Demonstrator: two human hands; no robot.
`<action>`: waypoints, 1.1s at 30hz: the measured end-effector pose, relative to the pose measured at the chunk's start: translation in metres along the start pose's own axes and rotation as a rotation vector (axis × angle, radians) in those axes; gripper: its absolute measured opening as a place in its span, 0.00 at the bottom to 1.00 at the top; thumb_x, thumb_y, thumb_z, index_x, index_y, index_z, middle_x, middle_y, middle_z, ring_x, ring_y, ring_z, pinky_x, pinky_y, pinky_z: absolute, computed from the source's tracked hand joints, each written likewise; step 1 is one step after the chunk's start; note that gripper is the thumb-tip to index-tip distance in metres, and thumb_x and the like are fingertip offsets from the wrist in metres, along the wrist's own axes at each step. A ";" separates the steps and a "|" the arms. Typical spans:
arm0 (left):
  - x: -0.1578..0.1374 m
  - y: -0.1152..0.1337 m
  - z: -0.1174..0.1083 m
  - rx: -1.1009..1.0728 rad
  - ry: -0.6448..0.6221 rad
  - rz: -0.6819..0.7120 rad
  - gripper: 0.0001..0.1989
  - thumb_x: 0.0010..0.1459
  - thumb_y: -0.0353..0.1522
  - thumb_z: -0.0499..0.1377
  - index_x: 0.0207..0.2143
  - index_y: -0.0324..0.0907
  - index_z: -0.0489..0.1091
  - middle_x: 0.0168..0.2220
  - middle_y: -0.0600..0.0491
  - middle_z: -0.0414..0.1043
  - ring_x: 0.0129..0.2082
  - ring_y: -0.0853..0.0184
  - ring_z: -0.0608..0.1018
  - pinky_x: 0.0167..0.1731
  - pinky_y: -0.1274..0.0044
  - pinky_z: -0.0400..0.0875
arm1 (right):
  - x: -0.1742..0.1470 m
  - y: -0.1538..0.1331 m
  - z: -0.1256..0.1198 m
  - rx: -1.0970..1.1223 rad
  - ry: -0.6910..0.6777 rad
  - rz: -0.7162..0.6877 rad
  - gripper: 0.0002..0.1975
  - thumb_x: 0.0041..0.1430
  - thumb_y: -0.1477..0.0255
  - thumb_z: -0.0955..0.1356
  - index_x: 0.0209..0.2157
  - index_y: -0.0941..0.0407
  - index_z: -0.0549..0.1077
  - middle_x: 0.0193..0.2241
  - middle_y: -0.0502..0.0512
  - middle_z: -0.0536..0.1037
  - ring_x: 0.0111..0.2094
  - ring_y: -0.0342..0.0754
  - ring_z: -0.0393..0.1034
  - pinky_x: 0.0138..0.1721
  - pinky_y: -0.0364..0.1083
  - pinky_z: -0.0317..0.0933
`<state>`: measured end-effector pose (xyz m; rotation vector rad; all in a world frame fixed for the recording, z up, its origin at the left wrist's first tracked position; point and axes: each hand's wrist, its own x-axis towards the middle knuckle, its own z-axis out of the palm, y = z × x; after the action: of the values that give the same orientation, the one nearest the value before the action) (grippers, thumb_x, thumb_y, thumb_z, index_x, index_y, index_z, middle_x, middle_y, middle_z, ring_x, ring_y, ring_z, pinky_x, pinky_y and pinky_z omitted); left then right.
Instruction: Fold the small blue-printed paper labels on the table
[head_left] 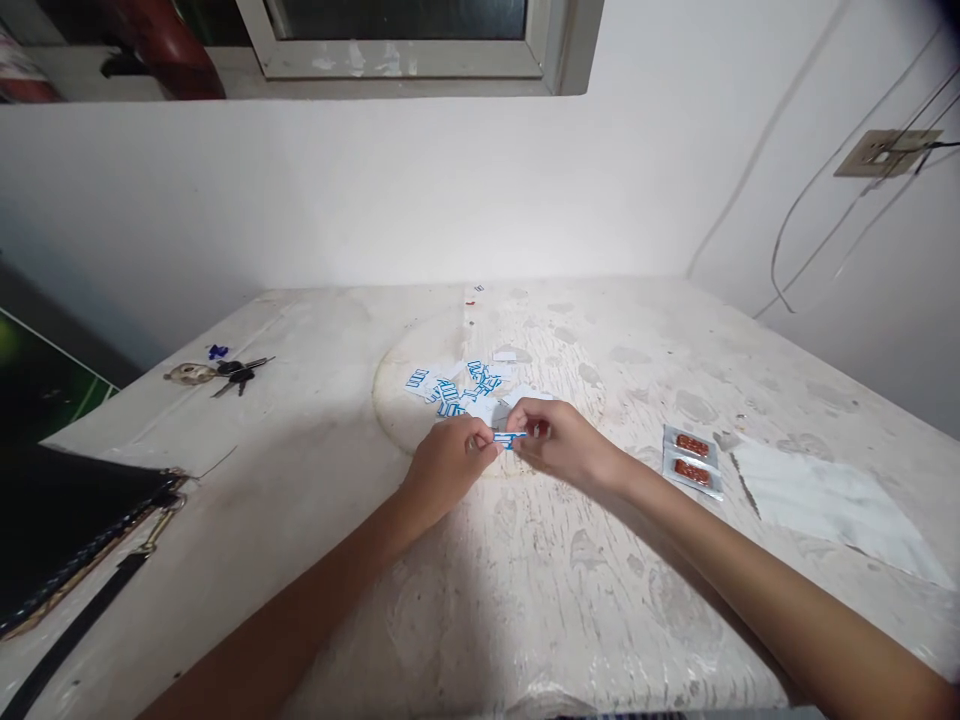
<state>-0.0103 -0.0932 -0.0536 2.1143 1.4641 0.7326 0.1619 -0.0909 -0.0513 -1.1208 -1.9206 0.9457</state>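
Between my two hands, over the middle of the table, is a small piece of white paper with blue print [509, 438]. My left hand [452, 455] pinches its left end between thumb and forefinger. The right end is gripped the same way by my right hand [561, 437]. Just beyond my fingers lies a loose pile of small white and blue printed paper pieces [450, 392], partly hidden by my hands. One blank white slip [505, 356] rests at the back of that pile.
A bunch of keys [238, 373] lies at the left, near a small blue object [217, 352]. A black bag with a strap [82, 520] covers the left front. On the right are a blister pack with reddish-brown contents [691, 462] and a white cloth or paper sheet [832, 505].
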 end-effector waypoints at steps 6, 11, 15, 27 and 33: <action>-0.002 -0.003 0.000 0.117 -0.098 0.065 0.06 0.49 0.32 0.54 0.21 0.41 0.62 0.23 0.57 0.63 0.27 0.70 0.65 0.26 0.78 0.56 | -0.004 0.002 0.005 -0.140 -0.111 0.002 0.09 0.45 0.82 0.61 0.28 0.56 0.67 0.22 0.46 0.67 0.23 0.39 0.57 0.26 0.40 0.51; -0.004 -0.002 0.000 0.163 -0.125 0.145 0.08 0.53 0.30 0.50 0.21 0.41 0.58 0.24 0.56 0.62 0.29 0.69 0.65 0.27 0.77 0.56 | -0.002 -0.005 -0.008 -0.120 -0.113 -0.002 0.07 0.47 0.78 0.63 0.32 0.56 0.66 0.26 0.48 0.67 0.24 0.40 0.59 0.26 0.40 0.53; -0.005 0.002 0.001 0.233 -0.113 0.191 0.08 0.53 0.28 0.49 0.21 0.41 0.58 0.24 0.55 0.61 0.30 0.68 0.65 0.27 0.77 0.56 | 0.003 -0.006 -0.033 -0.192 0.027 0.012 0.08 0.52 0.71 0.64 0.36 0.56 0.64 0.29 0.51 0.70 0.29 0.43 0.62 0.30 0.43 0.56; -0.005 0.006 -0.007 0.352 -0.089 0.241 0.09 0.53 0.27 0.49 0.20 0.41 0.59 0.24 0.54 0.64 0.30 0.67 0.66 0.31 0.75 0.58 | 0.000 0.005 -0.026 -0.593 -0.177 -0.221 0.18 0.54 0.76 0.64 0.48 0.56 0.68 0.39 0.58 0.73 0.41 0.51 0.65 0.40 0.48 0.58; -0.004 0.006 -0.007 0.341 -0.107 0.235 0.09 0.53 0.27 0.49 0.20 0.41 0.60 0.23 0.54 0.63 0.29 0.67 0.65 0.30 0.74 0.58 | 0.000 -0.003 -0.034 -0.655 -0.238 -0.258 0.20 0.54 0.81 0.61 0.49 0.54 0.67 0.37 0.55 0.75 0.38 0.48 0.67 0.39 0.46 0.57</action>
<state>-0.0121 -0.0979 -0.0451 2.5735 1.3759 0.4648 0.1895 -0.0841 -0.0331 -1.0943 -2.5988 0.3124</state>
